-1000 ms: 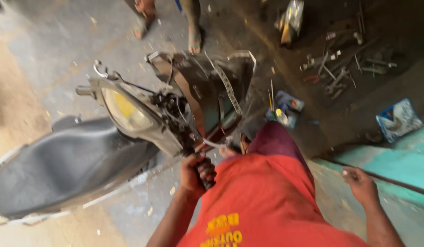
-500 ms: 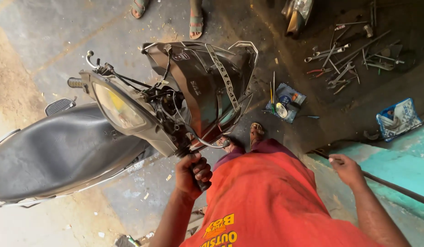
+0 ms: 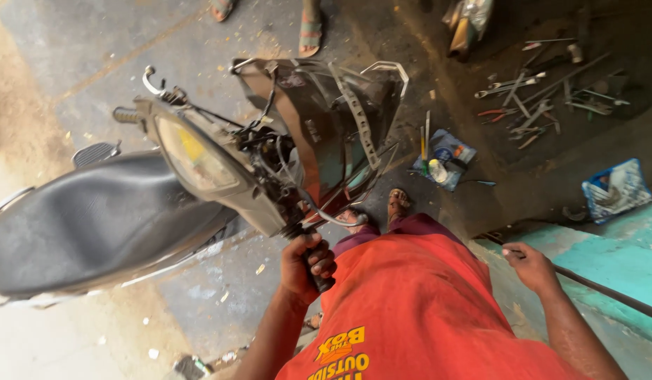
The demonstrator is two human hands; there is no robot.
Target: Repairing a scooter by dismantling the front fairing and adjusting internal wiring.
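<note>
Concrete workshop floor (image 3: 199, 42), stained and littered with small debris, is seen from above; a turquoise-painted ledge (image 3: 614, 260) lies at lower right. A scooter (image 3: 199, 183) is shown leaning across the left half of the view, with its black seat (image 3: 94, 218) at left, its headlamp (image 3: 192, 158) facing upward, and its dark front panel (image 3: 319, 127) opened so that cables and brackets are exposed. The left hand (image 3: 306, 264) is clamped around the black handlebar grip (image 3: 317, 271) nearest the body, fingers wrapped fully about it. The right hand (image 3: 530, 266) is held clear of the scooter, well apart from it, over the edge of the turquoise ledge; its fingers are loosely curled, and whether anything is gripped cannot be told. An orange shirt (image 3: 410, 317) fills the lower centre, and sandalled feet (image 3: 396, 204) are visible just beyond it. Spanners and other hand tools (image 3: 537, 98) are scattered on the dark floor at upper right, with a blue tray (image 3: 614, 190) near them and a blue packet (image 3: 445, 158) beside the front panel. Another person's sandalled feet (image 3: 308, 32) are seen at the top edge.
</note>
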